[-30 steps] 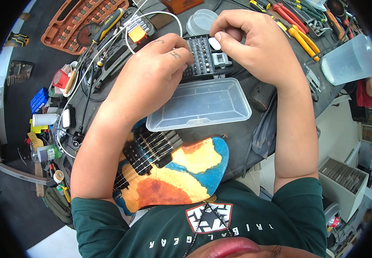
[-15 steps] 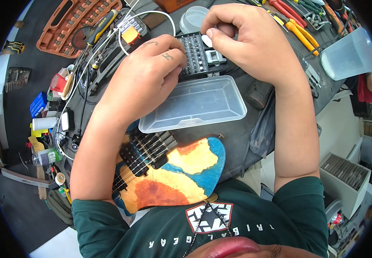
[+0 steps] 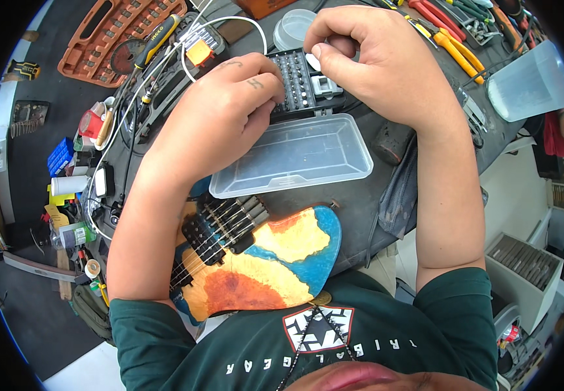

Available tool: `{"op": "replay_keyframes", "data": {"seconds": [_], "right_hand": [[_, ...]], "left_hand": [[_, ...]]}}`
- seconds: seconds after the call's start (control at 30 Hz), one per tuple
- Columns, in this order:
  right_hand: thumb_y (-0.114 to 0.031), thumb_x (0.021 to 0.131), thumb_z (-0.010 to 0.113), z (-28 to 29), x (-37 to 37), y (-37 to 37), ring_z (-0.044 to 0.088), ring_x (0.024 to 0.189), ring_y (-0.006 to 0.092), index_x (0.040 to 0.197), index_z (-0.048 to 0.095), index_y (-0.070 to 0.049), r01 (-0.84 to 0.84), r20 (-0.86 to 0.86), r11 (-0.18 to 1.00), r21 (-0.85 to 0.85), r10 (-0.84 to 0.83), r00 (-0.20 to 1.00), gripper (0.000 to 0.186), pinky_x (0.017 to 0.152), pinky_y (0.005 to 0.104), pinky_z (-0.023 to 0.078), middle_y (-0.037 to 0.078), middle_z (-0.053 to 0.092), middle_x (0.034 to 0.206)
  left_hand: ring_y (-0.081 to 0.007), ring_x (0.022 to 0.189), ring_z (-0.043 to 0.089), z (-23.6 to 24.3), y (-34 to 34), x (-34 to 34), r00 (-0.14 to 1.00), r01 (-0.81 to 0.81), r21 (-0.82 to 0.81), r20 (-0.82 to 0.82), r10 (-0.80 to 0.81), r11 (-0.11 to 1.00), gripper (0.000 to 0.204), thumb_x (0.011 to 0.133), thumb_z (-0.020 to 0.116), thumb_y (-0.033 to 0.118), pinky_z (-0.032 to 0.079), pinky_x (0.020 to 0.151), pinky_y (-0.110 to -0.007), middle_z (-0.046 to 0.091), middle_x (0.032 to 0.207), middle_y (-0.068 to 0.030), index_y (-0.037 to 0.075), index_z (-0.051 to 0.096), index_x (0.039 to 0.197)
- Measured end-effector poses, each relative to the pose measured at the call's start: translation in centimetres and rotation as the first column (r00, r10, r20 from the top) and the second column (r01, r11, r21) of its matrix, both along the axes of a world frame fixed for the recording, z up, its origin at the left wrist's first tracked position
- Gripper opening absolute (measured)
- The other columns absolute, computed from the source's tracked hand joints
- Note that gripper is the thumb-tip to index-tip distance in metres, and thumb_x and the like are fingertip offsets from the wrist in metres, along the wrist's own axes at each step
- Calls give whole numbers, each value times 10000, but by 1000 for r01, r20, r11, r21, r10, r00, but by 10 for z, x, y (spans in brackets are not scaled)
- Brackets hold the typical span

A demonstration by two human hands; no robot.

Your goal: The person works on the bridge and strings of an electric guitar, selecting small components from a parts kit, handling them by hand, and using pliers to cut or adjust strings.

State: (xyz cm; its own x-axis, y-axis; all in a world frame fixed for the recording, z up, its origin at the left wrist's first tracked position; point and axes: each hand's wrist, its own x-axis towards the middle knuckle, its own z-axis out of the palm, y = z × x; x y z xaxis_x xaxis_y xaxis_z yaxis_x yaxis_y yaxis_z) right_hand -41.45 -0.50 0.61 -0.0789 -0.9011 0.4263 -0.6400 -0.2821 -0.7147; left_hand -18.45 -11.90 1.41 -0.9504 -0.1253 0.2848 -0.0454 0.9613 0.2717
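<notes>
A black case of screwdriver bits (image 3: 295,78) lies open on the bench, its hinged clear plastic lid (image 3: 295,156) spread toward me. My left hand (image 3: 233,107) is closed at the case's left edge, fingers curled against it and fingertips hidden. Above the case's right end, my right hand (image 3: 379,65) has thumb and forefinger drawn together; anything between them is too small or hidden to make out. Just under that thumb shows a small white oval piece (image 3: 313,62). An electric guitar (image 3: 275,260) with a blue and amber body rests between me and the lid.
Orange tool case (image 3: 122,42), cables and a yellow-black screwdriver (image 3: 158,40) crowd the back left. A clear round tub (image 3: 293,29) stands behind the bits. At right are yellow-handled pliers (image 3: 461,55), a translucent container (image 3: 533,85) and a dark cloth (image 3: 396,199).
Both hands keep nearly the same pose over the bit case. The whole view has shifted very slightly; nothing has visibly been picked up or put down.
</notes>
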Motion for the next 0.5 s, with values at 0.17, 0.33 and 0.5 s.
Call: {"op": "replay_keyframes", "data": {"seconds": [0.17, 0.33, 0.5], "right_hand": [[-105, 894, 724, 6, 4, 2, 714, 718, 315, 960, 754, 35, 1, 5, 1000, 24, -1, 1000, 158, 687, 394, 558, 191, 712, 795], [-103, 908, 719, 18, 13, 12, 705, 706, 298, 978, 749, 39, 39, -82, 999, -13, -40, 996, 161, 689, 392, 557, 180, 702, 769], [-141, 963, 746, 1, 6, 6, 484, 651, 116, 1011, 731, 16, 44, -108, 999, -9, -45, 993, 165, 605, 324, 404, 29, 540, 714]], "left_hand": [[-366, 1016, 713, 1, 3, -1, 1000, 4, -54, -7, -4, 999, 138, 887, 719, -72, 590, 886, -434, 709, 1127, -132, -19, 690, 1010], [-374, 1020, 712, -2, 4, -2, 1000, -15, -63, -7, 15, 998, 136, 880, 730, -58, 594, 887, -443, 706, 1117, -137, -19, 684, 1002], [-348, 1105, 680, 4, 21, -5, 994, -52, -369, 73, 85, 928, 205, 904, 639, 12, 580, 946, -461, 673, 1196, -131, 4, 661, 1107]]}}
